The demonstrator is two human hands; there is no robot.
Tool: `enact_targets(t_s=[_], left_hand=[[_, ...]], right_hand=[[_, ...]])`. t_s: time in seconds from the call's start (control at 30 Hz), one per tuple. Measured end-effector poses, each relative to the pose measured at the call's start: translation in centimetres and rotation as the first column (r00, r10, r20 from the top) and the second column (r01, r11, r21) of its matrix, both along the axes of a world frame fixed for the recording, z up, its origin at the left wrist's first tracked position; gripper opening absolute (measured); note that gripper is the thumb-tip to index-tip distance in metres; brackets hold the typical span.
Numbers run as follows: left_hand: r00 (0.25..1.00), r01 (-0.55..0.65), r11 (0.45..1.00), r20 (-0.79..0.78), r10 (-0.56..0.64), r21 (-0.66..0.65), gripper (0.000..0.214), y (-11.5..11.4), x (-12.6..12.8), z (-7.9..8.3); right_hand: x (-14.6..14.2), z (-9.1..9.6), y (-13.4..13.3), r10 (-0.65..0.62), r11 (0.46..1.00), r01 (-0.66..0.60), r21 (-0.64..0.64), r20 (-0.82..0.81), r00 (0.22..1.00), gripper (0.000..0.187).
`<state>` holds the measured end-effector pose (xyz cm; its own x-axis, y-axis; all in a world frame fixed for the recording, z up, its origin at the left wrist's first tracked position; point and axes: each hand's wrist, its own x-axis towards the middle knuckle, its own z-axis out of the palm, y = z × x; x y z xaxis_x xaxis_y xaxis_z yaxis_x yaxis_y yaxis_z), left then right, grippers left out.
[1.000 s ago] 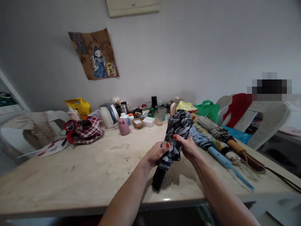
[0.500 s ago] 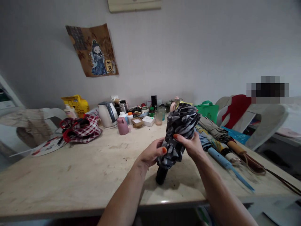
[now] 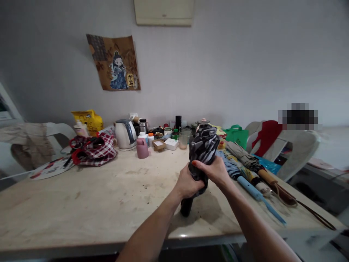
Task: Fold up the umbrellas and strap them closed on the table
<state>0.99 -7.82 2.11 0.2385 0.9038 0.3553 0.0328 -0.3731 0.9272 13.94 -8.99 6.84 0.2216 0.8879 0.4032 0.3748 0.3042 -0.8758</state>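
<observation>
A folded umbrella [image 3: 203, 143] with black, grey and white patterned cloth stands nearly upright over the front of the table, leaning a little right at its top. Its black handle [image 3: 186, 207] points down at the tabletop; whether it touches the surface I cannot tell. My left hand [image 3: 189, 182] is wrapped round the lower part of the cloth. Slightly higher, my right hand [image 3: 212, 169] grips the cloth from the right, its thumb across the front. The fingers behind the umbrella are hidden.
To the right lie several folded umbrellas, one with a light blue handle [image 3: 249, 187], another with a wooden handle [image 3: 267, 177]. A white kettle [image 3: 124, 134], a pink jug [image 3: 142, 148] and small boxes stand at the back. A plaid bag [image 3: 95, 151] lies left.
Both hands have closed more tightly round the umbrella, and its cloth is now squeezed narrower. The camera view has tilted up slightly.
</observation>
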Motion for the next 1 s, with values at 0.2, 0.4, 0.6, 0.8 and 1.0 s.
enact_targets(t_s=[0.2,0.4,0.6,0.8,1.0], left_hand=[[0.895,0.429,0.895,0.194,-0.402,-0.123,0.050,-0.2,-1.3,0.5],[0.732,0.645,0.754,0.383,-0.563,-0.123,0.066,1.0,-2.8,0.0],[0.883,0.422,0.900,0.275,-0.381,-0.107,0.037,0.8,-1.3,-0.4],[0.921,0.345,0.935,0.219,-0.322,-0.077,0.033,-0.1,-0.7,0.2],[0.730,0.652,0.749,0.371,-0.574,-0.122,0.057,-0.1,-1.4,-0.4]], right_hand=[[-0.2,-0.2,-0.7,-0.089,0.993,0.093,0.074,-0.057,0.994,0.041],[-1.2,-0.5,-1.1,0.106,0.983,-0.089,0.163,-0.095,0.990,0.041],[-2.6,0.1,-1.4,-0.199,0.966,0.178,0.189,0.103,0.975,0.043],[-1.3,-0.4,-1.1,-0.143,0.987,0.137,0.085,0.079,0.987,0.043],[-0.3,-1.7,-0.5,0.054,0.983,-0.018,0.184,-0.187,0.981,0.049]])
